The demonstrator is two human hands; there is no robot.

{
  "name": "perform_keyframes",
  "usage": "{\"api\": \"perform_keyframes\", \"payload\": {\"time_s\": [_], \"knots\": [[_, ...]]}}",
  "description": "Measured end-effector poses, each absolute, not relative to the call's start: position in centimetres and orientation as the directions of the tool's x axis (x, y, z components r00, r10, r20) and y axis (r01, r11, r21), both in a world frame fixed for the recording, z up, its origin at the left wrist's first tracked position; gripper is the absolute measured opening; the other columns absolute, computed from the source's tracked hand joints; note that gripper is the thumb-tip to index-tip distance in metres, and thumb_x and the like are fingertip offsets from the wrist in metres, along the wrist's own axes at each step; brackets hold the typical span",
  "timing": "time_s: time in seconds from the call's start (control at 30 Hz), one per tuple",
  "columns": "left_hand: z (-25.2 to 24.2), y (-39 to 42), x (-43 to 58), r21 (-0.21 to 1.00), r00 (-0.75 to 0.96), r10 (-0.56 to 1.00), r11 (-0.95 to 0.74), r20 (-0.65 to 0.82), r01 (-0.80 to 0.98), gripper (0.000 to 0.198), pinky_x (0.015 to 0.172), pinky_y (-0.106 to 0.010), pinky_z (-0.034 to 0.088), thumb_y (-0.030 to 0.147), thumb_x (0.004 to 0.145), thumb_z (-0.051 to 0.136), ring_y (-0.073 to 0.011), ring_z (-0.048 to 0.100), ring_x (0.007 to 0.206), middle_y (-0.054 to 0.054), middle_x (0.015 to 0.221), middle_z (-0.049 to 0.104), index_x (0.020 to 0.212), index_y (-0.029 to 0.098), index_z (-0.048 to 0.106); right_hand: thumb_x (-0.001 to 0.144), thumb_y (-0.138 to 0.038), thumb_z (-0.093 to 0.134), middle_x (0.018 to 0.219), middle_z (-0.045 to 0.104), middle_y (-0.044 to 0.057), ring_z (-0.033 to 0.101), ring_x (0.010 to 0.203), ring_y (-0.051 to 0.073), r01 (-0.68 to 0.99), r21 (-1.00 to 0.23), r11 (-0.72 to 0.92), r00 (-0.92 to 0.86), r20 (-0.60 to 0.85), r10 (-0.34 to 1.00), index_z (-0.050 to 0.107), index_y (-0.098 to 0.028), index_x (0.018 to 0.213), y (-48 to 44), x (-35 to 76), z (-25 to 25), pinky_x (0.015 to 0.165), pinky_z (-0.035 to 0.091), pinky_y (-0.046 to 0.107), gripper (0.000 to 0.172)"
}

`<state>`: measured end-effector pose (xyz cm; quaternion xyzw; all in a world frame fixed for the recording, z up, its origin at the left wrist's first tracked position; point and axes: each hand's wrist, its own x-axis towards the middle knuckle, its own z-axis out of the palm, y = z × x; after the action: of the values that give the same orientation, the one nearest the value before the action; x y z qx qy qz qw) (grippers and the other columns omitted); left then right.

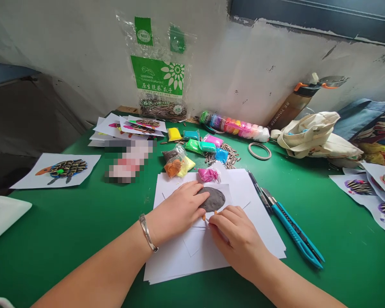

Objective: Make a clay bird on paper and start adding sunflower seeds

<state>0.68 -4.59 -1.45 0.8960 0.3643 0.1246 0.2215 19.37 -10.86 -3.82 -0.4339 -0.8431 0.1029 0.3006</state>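
Observation:
A flattened dark grey clay oval point(215, 198) lies on a small white paper card point(226, 190), on top of a stack of white paper point(256, 239). My left hand point(181, 205) rests across the card's left side with fingers stretched out, the fingertips touching the grey clay. Just below the oval, my right hand point(235, 231) is closed in a pinch near a small orange clay piece point(204, 217). Something thin shows at its fingertips, too small to name. Another orange bit point(215, 212) sits at the oval's lower edge.
Coloured clay packets point(192, 145) and loose sunflower seeds point(234, 158) lie beyond the paper. Right of it are a pen point(259, 190) and a blue utility knife point(297, 233). A tape roll point(259, 151), cloth bag point(311, 134), seed bag point(160, 81) and seed-covered bird picture point(64, 171) surround them.

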Motion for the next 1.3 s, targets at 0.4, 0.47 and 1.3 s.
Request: {"api": "perform_keyframes", "payload": {"time_s": [0.4,0.47,1.3], "knots": [[-1.4,-4.5,0.5,0.509,0.716,0.696,-0.638,0.06,0.578,0.02,0.088,-0.038,0.047,0.012,0.092,0.046,-0.0239,0.051,0.102,-0.008,0.106,0.054,0.106,0.019,0.057,0.094,-0.01,0.047,0.073,0.058,0.003,0.048,0.069,0.017,0.661,-0.486,0.572,-0.411,0.402,0.818,0.06,-0.019,0.092,-10.5,19.3,-4.1,0.063,0.033,0.031,0.016],[-1.4,-4.6,0.5,0.501,0.719,0.693,-0.643,0.059,0.579,0.021,0.088,-0.038,0.047,0.012,0.093,0.044,-0.0238,0.051,0.102,-0.008,0.105,0.054,0.107,0.019,0.057,0.094,-0.01,0.047,0.074,0.059,0.004,0.049,0.069,0.017,0.666,-0.478,0.573,-0.407,0.41,0.816,0.06,-0.019,0.092,-10.4,18.9,-4.2,0.063,0.034,0.031,0.016],[-2.0,-4.7,0.5,0.477,0.711,0.691,-0.672,0.129,0.567,0.021,0.085,-0.038,0.047,0.009,0.092,0.041,-0.0238,0.052,0.098,-0.009,0.101,0.056,0.1,0.018,0.058,0.092,-0.011,0.049,0.071,0.06,0.001,0.05,0.068,0.016,0.709,-0.478,0.519,-0.359,0.389,0.848,0.06,-0.02,0.085,-9.5,18.6,-5.1,0.064,0.032,0.03,0.016]]}}
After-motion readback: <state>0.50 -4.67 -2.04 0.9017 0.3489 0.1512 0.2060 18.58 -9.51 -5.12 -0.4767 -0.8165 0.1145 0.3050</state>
